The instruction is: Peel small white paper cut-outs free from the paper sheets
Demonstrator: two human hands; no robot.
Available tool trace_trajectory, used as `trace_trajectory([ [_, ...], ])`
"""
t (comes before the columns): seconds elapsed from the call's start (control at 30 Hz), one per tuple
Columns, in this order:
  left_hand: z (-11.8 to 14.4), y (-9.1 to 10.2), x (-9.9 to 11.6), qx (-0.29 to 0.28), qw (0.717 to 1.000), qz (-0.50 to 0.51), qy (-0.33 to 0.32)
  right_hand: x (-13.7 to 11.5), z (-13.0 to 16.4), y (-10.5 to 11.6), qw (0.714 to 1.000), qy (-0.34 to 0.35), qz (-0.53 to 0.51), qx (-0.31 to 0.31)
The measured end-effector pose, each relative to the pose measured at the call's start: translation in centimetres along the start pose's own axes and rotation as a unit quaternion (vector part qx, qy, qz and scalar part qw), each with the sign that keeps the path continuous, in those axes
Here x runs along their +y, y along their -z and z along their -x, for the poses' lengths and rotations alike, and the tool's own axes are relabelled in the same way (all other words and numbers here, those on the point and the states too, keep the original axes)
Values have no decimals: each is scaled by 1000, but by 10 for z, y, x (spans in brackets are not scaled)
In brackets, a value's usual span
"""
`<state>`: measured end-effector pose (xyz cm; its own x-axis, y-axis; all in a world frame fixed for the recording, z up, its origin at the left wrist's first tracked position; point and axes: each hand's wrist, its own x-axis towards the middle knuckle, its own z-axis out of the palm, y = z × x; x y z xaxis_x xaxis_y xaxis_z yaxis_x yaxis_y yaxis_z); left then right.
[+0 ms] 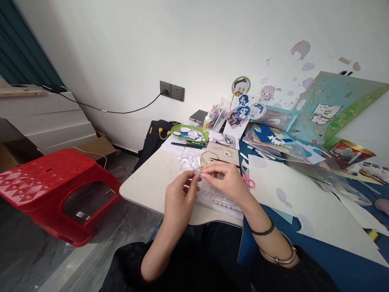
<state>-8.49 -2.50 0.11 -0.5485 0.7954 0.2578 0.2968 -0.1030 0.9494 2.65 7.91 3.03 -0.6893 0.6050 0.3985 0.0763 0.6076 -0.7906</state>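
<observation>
My left hand (180, 195) and my right hand (226, 179) meet over the near edge of the white table (146, 182). Their fingertips pinch a small clear-white scrap (198, 173) between them. Just beyond the fingers lies a heap of curled white paper trimmings (189, 159). Under my hands rests a printed sheet with a grid (212, 195). Pink-handled scissors (248, 180) lie right beside my right hand. My right wrist wears a dark beaded band and a silver bangle.
A green oval tray (189, 132) with cutouts and a black pen (187, 144) sit further back. Cartoon stickers, plastic sleeves and large white sheets (304, 194) crowd the right side over a blue mat. A red plastic stool (57, 190) stands left; a black bag leans against the wall.
</observation>
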Motion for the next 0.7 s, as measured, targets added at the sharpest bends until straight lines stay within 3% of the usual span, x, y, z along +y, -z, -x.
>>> trace_trajectory([
  [0.23, 1, 0, 0, -3, 1000, -16, 1, 0, 0, 1, 1000, -6, -9, -10],
  [0.5, 1, 0, 0, -6, 1000, -20, -4, -2, 1, -3, 998, 44, 44, 20],
  [0.6, 1, 0, 2, -10, 1000, -10, 7, -1, 0, -3, 994, 53, 67, 67],
  [0.7, 0, 1, 3, -14, 1000, 10, 20, 1, -2, 0, 982, 57, 87, 155],
])
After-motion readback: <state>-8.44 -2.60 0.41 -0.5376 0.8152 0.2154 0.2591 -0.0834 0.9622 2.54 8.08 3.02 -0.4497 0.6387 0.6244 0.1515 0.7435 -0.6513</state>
